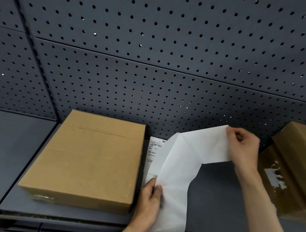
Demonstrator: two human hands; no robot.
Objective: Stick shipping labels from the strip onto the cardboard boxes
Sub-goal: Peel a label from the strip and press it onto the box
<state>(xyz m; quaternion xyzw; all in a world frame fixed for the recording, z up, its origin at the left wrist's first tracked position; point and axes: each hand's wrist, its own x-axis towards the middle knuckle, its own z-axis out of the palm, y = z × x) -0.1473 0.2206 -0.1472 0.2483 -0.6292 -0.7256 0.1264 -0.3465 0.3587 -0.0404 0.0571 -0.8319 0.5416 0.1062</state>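
A plain brown cardboard box (pixel 89 160) lies flat on the dark grey shelf (pixel 217 210), left of centre, with no label on its top. A long white label strip (pixel 178 169) curls over the shelf to the right of the box, its blank back facing me. A printed label (pixel 153 150) with a barcode shows behind the strip, beside the box. My left hand (pixel 149 200) pinches the strip's left edge near the box's front right corner. My right hand (pixel 243 146) pinches the strip's far upper end, held up in the air.
A dark grey pegboard wall (pixel 156 48) rises behind the shelf. Taped cardboard boxes (pixel 293 171) with torn label scraps stand at the right edge. The shelf's front edge (pixel 58 220) runs along the bottom, with a divider rail (pixel 27 158) at the left.
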